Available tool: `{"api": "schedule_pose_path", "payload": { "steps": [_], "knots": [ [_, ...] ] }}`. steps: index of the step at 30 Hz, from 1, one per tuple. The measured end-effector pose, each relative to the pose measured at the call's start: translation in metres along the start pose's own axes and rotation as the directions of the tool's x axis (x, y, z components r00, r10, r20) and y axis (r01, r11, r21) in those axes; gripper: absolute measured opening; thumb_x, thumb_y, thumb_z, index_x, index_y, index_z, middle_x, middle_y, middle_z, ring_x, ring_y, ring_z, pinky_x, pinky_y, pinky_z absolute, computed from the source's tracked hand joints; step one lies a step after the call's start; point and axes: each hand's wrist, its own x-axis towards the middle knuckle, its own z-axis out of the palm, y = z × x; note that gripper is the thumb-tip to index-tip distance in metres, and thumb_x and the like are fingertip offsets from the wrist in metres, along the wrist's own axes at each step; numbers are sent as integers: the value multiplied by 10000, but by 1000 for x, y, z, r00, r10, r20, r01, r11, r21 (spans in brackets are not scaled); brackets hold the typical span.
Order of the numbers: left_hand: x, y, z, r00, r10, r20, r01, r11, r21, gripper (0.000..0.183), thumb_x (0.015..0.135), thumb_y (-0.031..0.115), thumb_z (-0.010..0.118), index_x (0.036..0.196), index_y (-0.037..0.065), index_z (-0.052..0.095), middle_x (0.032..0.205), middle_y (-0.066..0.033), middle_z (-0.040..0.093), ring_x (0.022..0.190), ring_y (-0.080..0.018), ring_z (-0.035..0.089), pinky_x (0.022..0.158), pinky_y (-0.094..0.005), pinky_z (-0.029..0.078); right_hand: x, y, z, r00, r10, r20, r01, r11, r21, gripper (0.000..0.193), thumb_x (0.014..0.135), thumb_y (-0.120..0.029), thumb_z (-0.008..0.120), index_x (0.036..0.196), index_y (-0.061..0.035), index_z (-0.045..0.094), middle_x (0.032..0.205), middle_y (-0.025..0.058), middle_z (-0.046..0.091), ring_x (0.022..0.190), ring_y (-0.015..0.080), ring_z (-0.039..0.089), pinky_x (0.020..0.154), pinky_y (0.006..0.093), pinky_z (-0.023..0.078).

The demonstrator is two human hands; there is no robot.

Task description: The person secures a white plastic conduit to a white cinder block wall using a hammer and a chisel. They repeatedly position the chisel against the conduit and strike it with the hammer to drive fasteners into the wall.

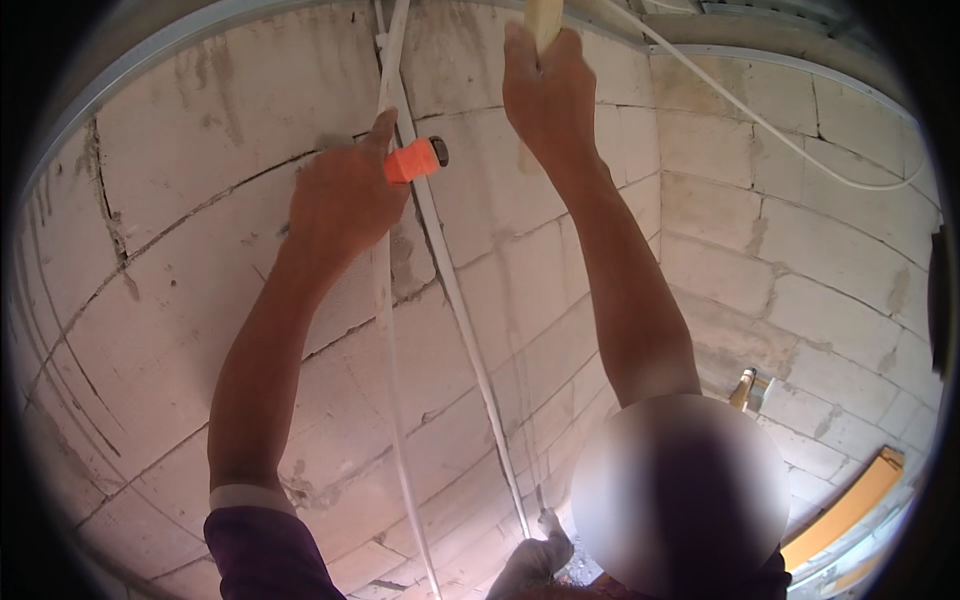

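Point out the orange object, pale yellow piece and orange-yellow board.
Orange object [411, 160]: head view, its side.
Pale yellow piece [543, 22]: head view, exposed length.
Orange-yellow board [846, 512]: head view, middle of face.

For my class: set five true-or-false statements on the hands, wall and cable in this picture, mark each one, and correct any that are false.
1. The left hand holds an orange object. True.
2. The right hand is empty. False: it is closed around a pale handle.
3. The wall is made of pale blocks. True.
4. The curved white cable hangs at the lower left. False: it hangs at the upper right.
5. Another person's hand shows near the lower edge. True.
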Motion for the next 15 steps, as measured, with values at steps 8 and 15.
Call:
{"api": "schedule_pose_path", "payload": {
  "steps": [8,15],
  "knots": [
    [1,-2,5,993,60,-97,-56,998,43,679,852,204,672,1496,95,484,796,-167,698,760,-335,706,741,-453,574,-30,61,28,956,128,265,-55,963,-265,477,1006,-394,552,1059,80,532,856,324,669,838,453,688,761,521,524],
    [2,14,-9,996,-57,71,64,993,-100,731,815,173,691,1511,135,470,1039,-214,671,989,-371,665,893,-447,552,-1,24,26,999,-14,42,19,991,-133,455,994,-366,566,1070,75,487,849,324,667,848,496,676,769,547,547]
  ]
}}
